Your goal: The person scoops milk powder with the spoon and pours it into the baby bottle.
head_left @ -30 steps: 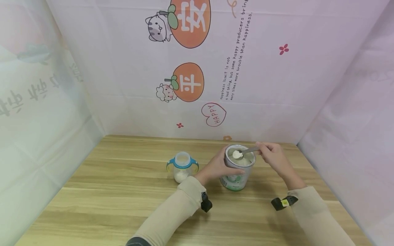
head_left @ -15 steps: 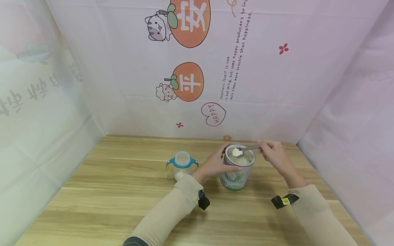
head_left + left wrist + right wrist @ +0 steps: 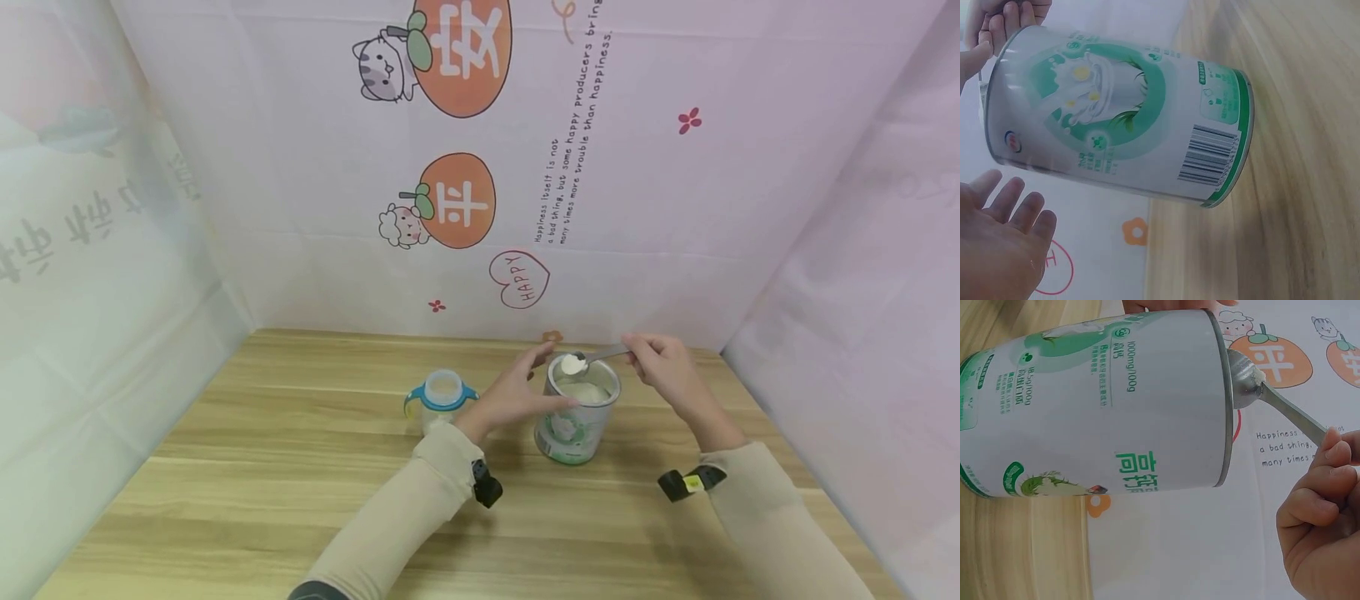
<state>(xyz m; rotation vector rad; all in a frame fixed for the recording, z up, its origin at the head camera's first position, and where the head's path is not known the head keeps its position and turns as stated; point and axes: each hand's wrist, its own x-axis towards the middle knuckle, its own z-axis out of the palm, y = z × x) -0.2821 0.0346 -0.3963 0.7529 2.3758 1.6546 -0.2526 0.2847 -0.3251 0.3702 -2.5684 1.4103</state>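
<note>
A milk powder can (image 3: 573, 437), white and green with its top open, stands upright on the wooden table. My left hand (image 3: 512, 398) is spread at the can's left side, thumb in front near the rim. In the left wrist view the fingers (image 3: 1007, 231) are relaxed, with a gap between them and the can wall. My right hand (image 3: 670, 379) pinches the handle of a metal spoon (image 3: 1294, 412) at the can's mouth. White powder (image 3: 574, 364) is heaped in the bowl, which shows just past the rim in the right wrist view. More powder lies inside the can.
A child's training cup (image 3: 443, 392), clear with blue and yellow handles and no lid, stands left of the can, partly behind my left forearm. Printed cloth (image 3: 637, 275) walls in the back and both sides of the table (image 3: 247, 467).
My left hand has loosened from the can and shifted left, its fingers spreading. The right hand has raised the loaded spoon from inside the can to its rim.
</note>
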